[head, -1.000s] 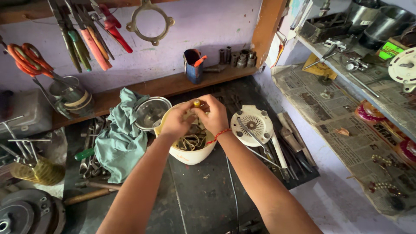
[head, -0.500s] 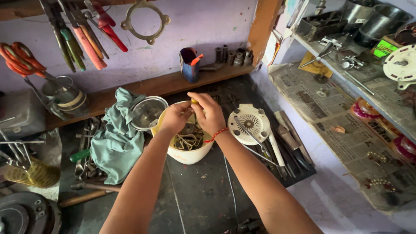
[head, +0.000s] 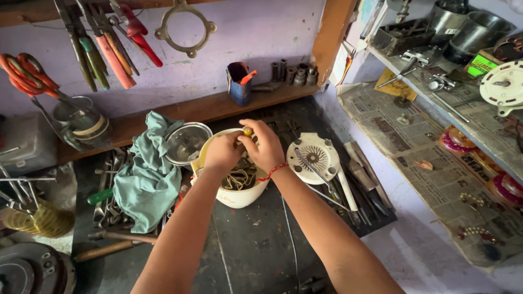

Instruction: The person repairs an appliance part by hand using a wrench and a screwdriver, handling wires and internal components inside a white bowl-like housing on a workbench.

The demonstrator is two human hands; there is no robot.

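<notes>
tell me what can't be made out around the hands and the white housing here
Head view only:
- Small yellow part: mostly covered by the left hand and right hand; its kind is unclear.
- Inside of the white housing: wires show, the rest is behind the hands.
- Tools at left: partly under the green cloth.
- Grey disc: cut off by the frame's corner.

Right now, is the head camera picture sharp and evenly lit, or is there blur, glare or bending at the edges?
Head view: both hands, left hand and right hand, and the white housing are sharp; soft daylight, brighter on the newspaper-lined shelf at right, dimmer at lower left; mild glare on steel pots; wide-angle bending at the edges.
</notes>
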